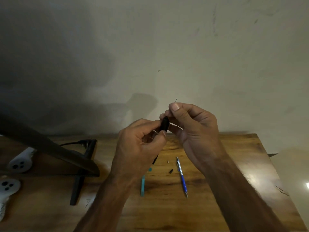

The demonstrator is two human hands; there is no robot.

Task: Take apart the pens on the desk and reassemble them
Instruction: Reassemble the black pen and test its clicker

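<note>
Head view, the only one: both hands are raised over the far middle of the desk [242, 148], fingertips close together; the left hand [140, 144] curls thumb and fingers round a black pen [164, 125], whose open top end shows between the two hands while its lower end peeps out under the palm; its long axis therefore runs from near-left and low to far-right and high, tilted a little off upright; the right hand [192, 126] pinches a thin rod [175, 100] between thumb and forefinger, only its dark tip showing above the thumbnail, the rest hidden behind the fingers; the rod seems to lie nearly in line with the pen, just above its mouth, though whether it sits inside I cannot tell; the coming move, I judge, turns on that line-up: the right hand is nearer the open end and must travel along the pen's axis, the left merely steadying; on the desk below the hands lie a blue pen [182, 176], tip pointing near-right, a teal strip [143, 185] to its left, and a small black bit [171, 171] between them, all well apart from the hands.
</note>
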